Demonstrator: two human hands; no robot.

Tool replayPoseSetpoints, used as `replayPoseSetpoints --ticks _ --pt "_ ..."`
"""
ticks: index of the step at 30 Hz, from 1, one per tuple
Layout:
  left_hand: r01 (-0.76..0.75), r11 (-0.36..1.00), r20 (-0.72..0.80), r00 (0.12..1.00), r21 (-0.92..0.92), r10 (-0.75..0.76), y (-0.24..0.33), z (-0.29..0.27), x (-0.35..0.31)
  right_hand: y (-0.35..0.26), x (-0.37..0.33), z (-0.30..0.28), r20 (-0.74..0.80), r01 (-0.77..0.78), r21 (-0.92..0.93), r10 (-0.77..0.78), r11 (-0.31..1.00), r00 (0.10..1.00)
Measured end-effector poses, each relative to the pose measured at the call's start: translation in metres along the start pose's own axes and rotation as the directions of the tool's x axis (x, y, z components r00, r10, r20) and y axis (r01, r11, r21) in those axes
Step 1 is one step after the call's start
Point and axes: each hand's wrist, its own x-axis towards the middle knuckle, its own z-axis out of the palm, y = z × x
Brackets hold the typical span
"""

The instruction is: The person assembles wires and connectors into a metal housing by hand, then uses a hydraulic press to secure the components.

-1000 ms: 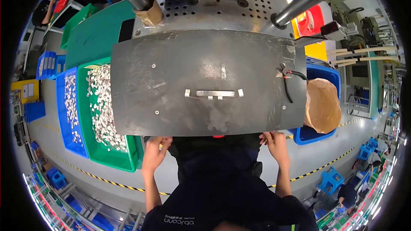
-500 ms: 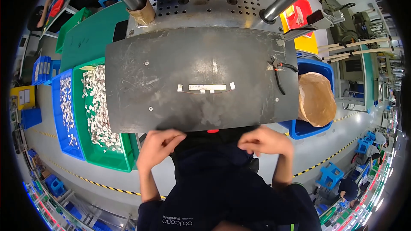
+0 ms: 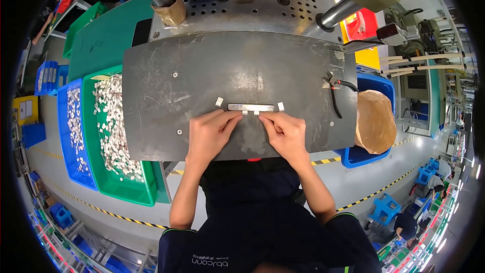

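On the dark grey work plate (image 3: pixel 202 71) lies a slim silvery-white bar (image 3: pixel 251 107). Just below the bar, two small white connectors sit side by side. My left hand (image 3: pixel 212 132) pinches the left connector (image 3: pixel 245 113) between thumb and forefinger. In a matching pinch, my right hand (image 3: pixel 285 132) has the right connector (image 3: pixel 256 113) at its fingertips. Beyond the bar's ends are two outer white connectors: one (image 3: pixel 219 101) by my left hand, tilted, and the other (image 3: pixel 281 106) past the right end. The thin wires are mostly hidden by my fingers.
Black-handled cutting pliers (image 3: pixel 335 96) lie at the plate's right. Left stand a green bin (image 3: pixel 151 189) and a blue bin (image 3: pixel 91 177) of small white parts. A brown bag (image 3: pixel 375 121) fills a blue bin at right. A machine with metal columns (image 3: pixel 338 12) rises behind.
Both hands have moved from the plate's front edge onto the plate and closed on the small connectors. The bar and its connectors appear slightly shifted.
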Motion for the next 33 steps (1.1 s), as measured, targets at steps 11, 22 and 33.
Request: replayPoseSetpoints --ticks 11,22,33 --pt "0.048 0.955 -0.107 0.991 -0.294 -0.083 0.045 -0.019 -0.024 -0.019 0.005 -0.013 0.093 0.249 0.119 -0.261 0.961 0.961" --pt "0.354 0.917 -0.605 0.695 -0.184 -0.39 -0.001 -0.178 -0.045 -0.021 0.005 0.024 0.242 0.094 0.303 -0.172 0.948 0.955" --pt "0.641 0.685 -0.423 0.759 0.347 -0.495 -0.2 -0.34 -0.09 -0.026 0.013 0.026 0.406 0.054 0.278 -0.168 0.959 0.898"
